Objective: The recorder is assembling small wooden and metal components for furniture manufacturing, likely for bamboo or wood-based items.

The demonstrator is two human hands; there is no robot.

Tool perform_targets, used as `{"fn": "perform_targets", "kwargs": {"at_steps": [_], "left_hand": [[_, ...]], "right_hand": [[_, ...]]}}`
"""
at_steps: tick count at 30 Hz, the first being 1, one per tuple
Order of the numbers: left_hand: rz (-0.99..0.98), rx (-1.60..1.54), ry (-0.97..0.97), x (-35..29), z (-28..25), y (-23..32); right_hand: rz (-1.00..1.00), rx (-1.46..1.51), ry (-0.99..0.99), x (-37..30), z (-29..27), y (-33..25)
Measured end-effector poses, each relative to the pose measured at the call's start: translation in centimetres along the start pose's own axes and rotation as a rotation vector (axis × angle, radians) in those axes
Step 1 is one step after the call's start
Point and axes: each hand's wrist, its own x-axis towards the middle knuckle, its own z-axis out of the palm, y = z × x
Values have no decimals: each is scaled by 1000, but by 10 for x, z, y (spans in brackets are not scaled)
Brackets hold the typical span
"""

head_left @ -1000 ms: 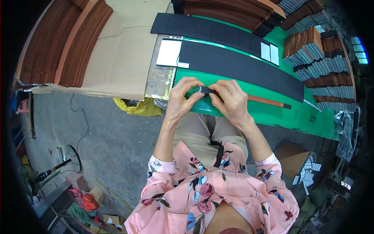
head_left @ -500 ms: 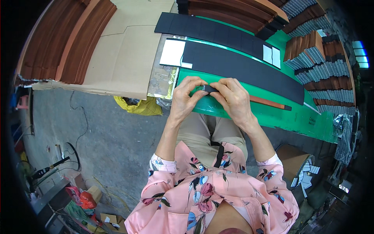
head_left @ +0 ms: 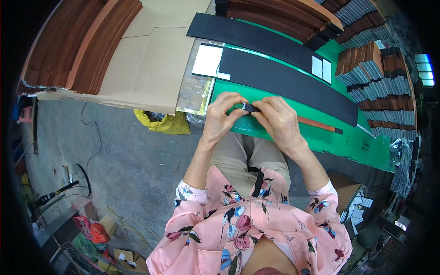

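Observation:
In front of me, over the near edge of the green work surface [head_left: 362,151], both hands pinch one end of a long, thin brown strip [head_left: 316,123] with black ends. My left hand [head_left: 221,118] has its thumb and fingertips on the left tip of the black end [head_left: 250,107]. Just to the right, my right hand [head_left: 280,123] grips the same end, fingers curled over it. From there the strip runs to the right under that hand, its other black end over the green surface. The fingers partly hide what they hold.
Beyond my hands lie two long black sheets [head_left: 288,82] with white patches. Stacks of brown strips stand at the left [head_left: 59,50], far side [head_left: 279,18] and right [head_left: 360,64]. Cardboard [head_left: 156,59] covers the left surface. Below are a yellow bag [head_left: 167,123] and a bin of white scraps [head_left: 357,206].
Both hands have shifted slightly right and down, still pinching the strip's black end. The view has moved a little; the sheets and stacks look unchanged.

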Motion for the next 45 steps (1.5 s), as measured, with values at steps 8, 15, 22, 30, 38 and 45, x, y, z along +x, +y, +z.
{"fn": "perform_targets", "kwargs": {"at_steps": [8,15,22,30,38,45], "left_hand": [[-1,-24,2,0,2,-2],[39,-24,-18,8,0,-2],[5,-50,-50,12,-4,2],[90,11,-94,-1,-5,1],[284,145,-15,-5,-15,43],[375,256,9,-5,-10,59]], "right_hand": [[-36,-74,-71,5,-7,-10],[78,76,48,4,-15,6],[202,128,83,6,-9,5],[23,-36,218,2,-15,-4],[-50,182,118,2,-26,-8],[-94,165,47,-3,-44,-6]]}}
